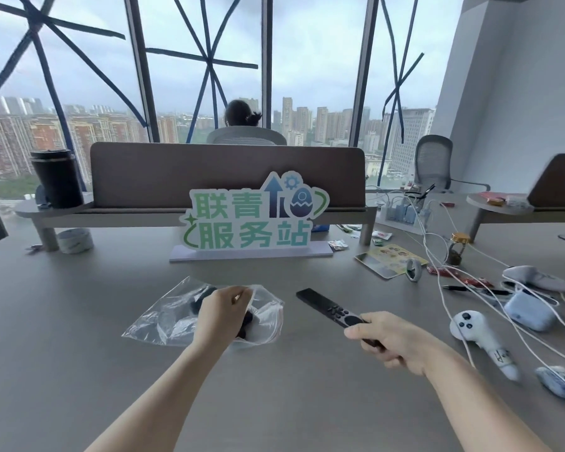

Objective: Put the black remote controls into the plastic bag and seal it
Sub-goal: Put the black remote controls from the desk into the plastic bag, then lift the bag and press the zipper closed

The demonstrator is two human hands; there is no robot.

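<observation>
A clear plastic bag (163, 316) with a red zip strip lies on the grey table (79, 370), its mouth facing right. A dark remote control (200, 300) shows inside it, partly hidden. My left hand (221, 313) pinches the bag's upper edge at the mouth. My right hand (392, 342) grips the near end of a long black remote control (327, 308), held just above the table to the right of the bag, its far end pointing up and left.
A green and white sign (252, 220) stands behind the bag. To the right lie white cables (444, 265), a white controller (477, 331), a case (529, 313), a pen and a small jar. A tape roll (74, 239) and black cup (57, 177) sit far left.
</observation>
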